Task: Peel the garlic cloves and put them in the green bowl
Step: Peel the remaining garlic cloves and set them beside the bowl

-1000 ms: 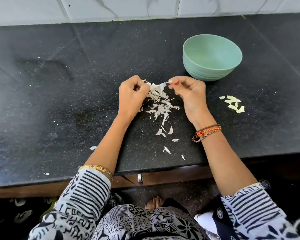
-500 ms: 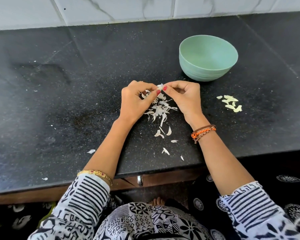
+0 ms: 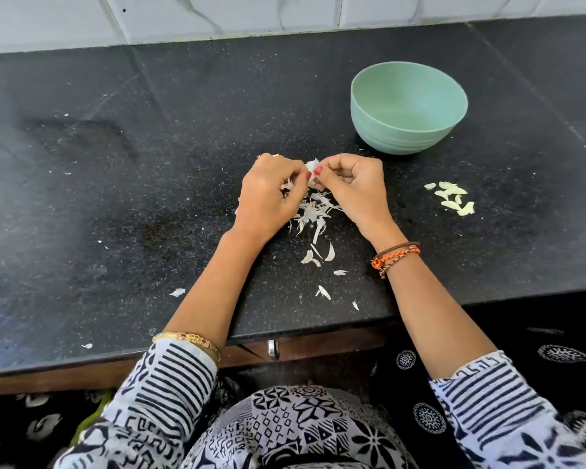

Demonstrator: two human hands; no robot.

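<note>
Both hands meet over the black counter point(image 3: 149, 204). My left hand point(image 3: 268, 194) and my right hand point(image 3: 352, 187) pinch a small white garlic clove point(image 3: 312, 165) between their fingertips, thumbs touching it. Most of the clove is hidden by the fingers. Under the hands lies a heap of papery white garlic skins point(image 3: 313, 213). The green bowl point(image 3: 408, 108) stands upright beyond my right hand, and nothing shows inside it. Several pale yellow peeled cloves point(image 3: 452, 198) lie on the counter to the right of my right hand.
Loose skin flakes point(image 3: 323, 257) trail toward the counter's front edge, with one point(image 3: 177, 292) further left. A white tiled wall point(image 3: 285, 15) backs the counter. A drawer handle point(image 3: 273, 348) sits below the edge, near my patterned clothing.
The hands, apart a second ago, have come together and now pinch the clove between them. The view has shifted slightly; the bowl and the peeled cloves have stayed where they were.
</note>
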